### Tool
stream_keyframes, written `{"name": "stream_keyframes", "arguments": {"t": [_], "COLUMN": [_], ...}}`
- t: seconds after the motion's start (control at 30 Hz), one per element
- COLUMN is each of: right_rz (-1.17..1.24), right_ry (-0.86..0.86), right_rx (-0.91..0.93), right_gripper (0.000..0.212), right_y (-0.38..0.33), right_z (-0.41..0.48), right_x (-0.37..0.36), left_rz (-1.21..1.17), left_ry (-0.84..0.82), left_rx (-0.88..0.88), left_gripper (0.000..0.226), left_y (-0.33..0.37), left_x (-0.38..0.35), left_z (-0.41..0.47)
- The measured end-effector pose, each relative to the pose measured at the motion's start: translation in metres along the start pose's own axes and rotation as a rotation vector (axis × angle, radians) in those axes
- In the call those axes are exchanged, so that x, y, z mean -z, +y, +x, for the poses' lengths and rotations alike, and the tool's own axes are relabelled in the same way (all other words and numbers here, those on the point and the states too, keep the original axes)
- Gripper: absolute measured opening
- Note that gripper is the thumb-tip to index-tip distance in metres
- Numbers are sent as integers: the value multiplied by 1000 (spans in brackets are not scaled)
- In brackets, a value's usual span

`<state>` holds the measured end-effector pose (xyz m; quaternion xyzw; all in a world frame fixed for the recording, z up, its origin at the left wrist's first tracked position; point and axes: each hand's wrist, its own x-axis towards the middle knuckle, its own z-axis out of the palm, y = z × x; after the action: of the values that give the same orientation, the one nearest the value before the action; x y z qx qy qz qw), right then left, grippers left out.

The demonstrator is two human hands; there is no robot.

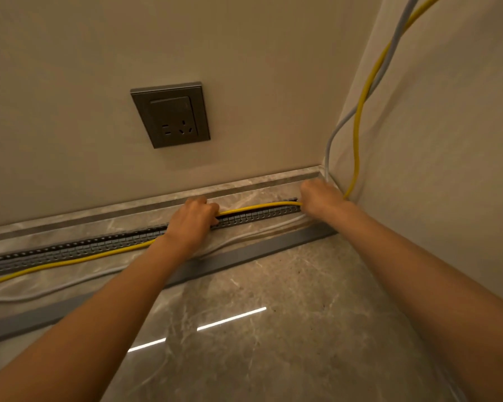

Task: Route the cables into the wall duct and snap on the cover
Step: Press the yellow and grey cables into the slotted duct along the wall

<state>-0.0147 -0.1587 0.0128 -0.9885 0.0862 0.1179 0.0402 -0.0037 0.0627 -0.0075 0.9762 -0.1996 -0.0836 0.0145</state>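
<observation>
A grey slotted wall duct (79, 247) runs open along the marble skirting, from the far left to the corner. A yellow cable (262, 206) comes down the right wall, passes through both hands along the duct's top edge, then sags below the duct to the left. My left hand (193, 219) is closed on the yellow cable at the duct's middle. My right hand (321, 197) grips the same cable at the duct's right end near the corner. A white cable (253, 233) hangs loose below the duct. The long grey cover (238, 255) lies on the floor against the skirting.
A grey wall socket (171, 114) sits above the duct. The white cable (336, 132) also drops down the corner beside the yellow one. The right wall (433, 140) closes the corner in. Glossy marble floor (273, 329) lies in front.
</observation>
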Motion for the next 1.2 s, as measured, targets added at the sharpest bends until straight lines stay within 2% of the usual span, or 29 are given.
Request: {"name": "stream_keyframes", "arguments": {"t": [0.13,0.2,0.33,0.4,0.53,0.63,0.73,0.83,0.97,1.03,1.2], "right_rz": [81,148,233,247,216,163,125,133,150,175,177], "right_ry": [12,11,4,-6,-24,-4,27,31,28,3,-193], "right_rx": [19,43,80,89,67,12,-31,-48,-32,-7,69], "right_gripper": [23,18,17,17,21,31,35,34,28,23,9], "right_y": [6,9,16,18,20,17,15,15,17,19,23], "right_z": [3,6,11,13,15,15,15,16,16,16,13], "right_x": [-4,-5,-6,-6,-6,-6,-7,-9,-13,-12,1], "left_rz": [52,57,66,71,28,-20,-106,-229,-226,-229,-193], "left_ry": [-112,-91,45,61,73,69,100,180,180,150,146], "left_rx": [91,115,-12,-88,-107,-98,-16,177,216,181,103], "left_gripper": [26,29,18,17,13,13,14,14,19,18,30], "left_y": [10,19,41,48,51,51,50,46,42,42,52], "left_x": [14,20,17,10,6,7,3,0,-1,-2,-2], "left_z": [2,4,7,6,9,14,17,22,25,25,24]}}
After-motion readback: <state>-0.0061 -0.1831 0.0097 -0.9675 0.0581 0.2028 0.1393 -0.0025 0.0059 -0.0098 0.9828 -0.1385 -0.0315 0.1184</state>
